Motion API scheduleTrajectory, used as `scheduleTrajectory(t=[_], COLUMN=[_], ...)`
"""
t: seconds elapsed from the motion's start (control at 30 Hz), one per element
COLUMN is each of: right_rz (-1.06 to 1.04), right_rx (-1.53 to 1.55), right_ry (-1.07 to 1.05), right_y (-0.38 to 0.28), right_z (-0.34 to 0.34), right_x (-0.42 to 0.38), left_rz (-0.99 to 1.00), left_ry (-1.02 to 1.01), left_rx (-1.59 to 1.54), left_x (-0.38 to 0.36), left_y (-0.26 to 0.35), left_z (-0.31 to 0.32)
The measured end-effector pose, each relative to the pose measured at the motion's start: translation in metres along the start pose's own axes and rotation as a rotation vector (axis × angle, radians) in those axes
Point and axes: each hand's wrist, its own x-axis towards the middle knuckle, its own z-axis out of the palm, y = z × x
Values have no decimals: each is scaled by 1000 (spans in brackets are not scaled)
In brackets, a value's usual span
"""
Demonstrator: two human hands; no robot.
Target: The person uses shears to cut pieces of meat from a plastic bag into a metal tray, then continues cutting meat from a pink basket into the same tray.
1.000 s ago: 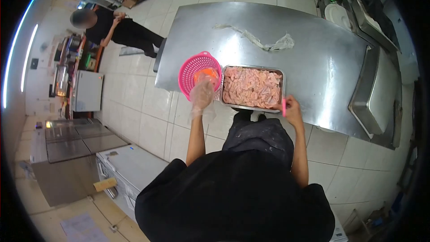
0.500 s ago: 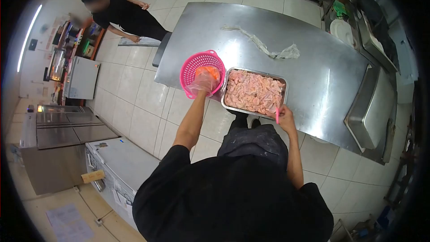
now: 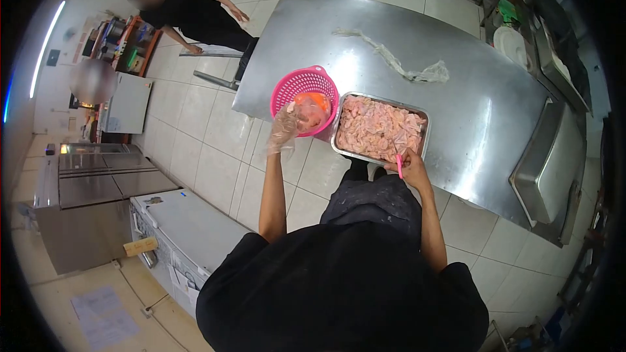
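Observation:
A pink plastic colander [image 3: 304, 80] stands at the table's near left edge, with an orange and pale pink bundle [image 3: 313, 109] inside, seemingly in clear plastic. My left hand [image 3: 283, 130], in a clear plastic glove, is at the colander's near left rim. Its fingers look curled; what they hold, if anything, is hard to make out. To the right, a metal tray [image 3: 426, 132] full of raw pale pink meat pieces [image 3: 378, 127] touches or nearly touches the colander. At the tray's near right corner my bare right hand [image 3: 414, 171] grips a slim pink-handled tool [image 3: 400, 165], its working end not visible.
A crumpled strip of clear plastic [image 3: 398, 65] lies across the steel table [image 3: 313, 26]. An upturned metal pan [image 3: 549, 163] is at the right end, near a white lid [image 3: 512, 47]. A person in black [image 3: 195, 16] stands beyond the left end; a chest freezer [image 3: 186, 225] is behind left.
My left hand has drawn back from over the orange bundle to the colander's near left rim. My right hand stays at the tray corner. The other person's arm has moved outward.

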Motion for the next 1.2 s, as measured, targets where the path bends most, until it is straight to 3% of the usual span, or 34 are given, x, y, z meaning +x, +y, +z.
scheduleTrajectory(t=[0.1,0.2,0.3,0.43,0.5,0.57,0.63,0.7,0.77,0.83,0.9,1.0,1.1,1.2], right_rz=[-37,-41,-17,-5,29,46,72,98,165,263,241,177,159,168], right_rx=[32,114,185,166,87,35,-17,52,57,-138,-254,-267,-144,-127], right_ry=[-44,-198,-438,-527,-425,-327,-217,-111,-20,54,69,70,70,60], right_y=[-3,-32,-59,-76,-68,-49,-26,-1,16,26,34,27,25,26], right_z=[6,15,20,21,19,13,-3,-21,-38,-56,-64,-62,-50,-37], right_x=[12,15,10,4,2,0,-10,-20,-30,-42,-43,-36,-29,-33], left_rz=[33,349,35,75,172,498,570,443,599,925,582,383,-131,204], left_ry=[152,312,149,-54,-143,-51,49,120,120,-283,-510,122,215,65], left_rx=[-227,-144,-374,-341,-290,193,656,765,990,1512,1627,1317,1042,1346], left_x=[-5,-15,-47,-66,-69,-48,-34,-27,10,35,55,81,57,77], left_y=[13,50,116,152,152,113,93,67,-17,-9,10,-60,13,-38], left_z=[3,14,21,57,82,88,74,44,3,20,49,61,82,69])
